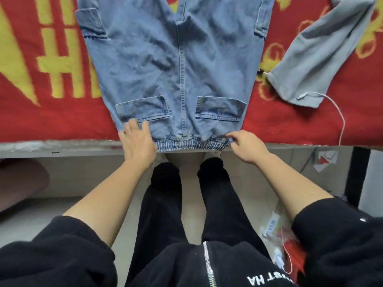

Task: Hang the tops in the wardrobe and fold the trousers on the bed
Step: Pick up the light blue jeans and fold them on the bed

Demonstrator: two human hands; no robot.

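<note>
A: Where are the jeans [176, 69] lying?
B: Flat on the bed [41, 125], waistband at its near edge.
A: Hands?
B: The left hand [137, 141] is pressing flat on one waistband corner; the right hand [247, 146] is pinching the other.

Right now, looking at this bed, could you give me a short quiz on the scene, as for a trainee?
1. True or false: the left hand and right hand are at the jeans' leg hems.
2. The blanket under the jeans is: A red and yellow, B green, C white.
3. Fill in: the grey garment lies on the jeans' ____ side.
Key: 1 false, they are at the waistband; 2 A; 3 right.
</note>
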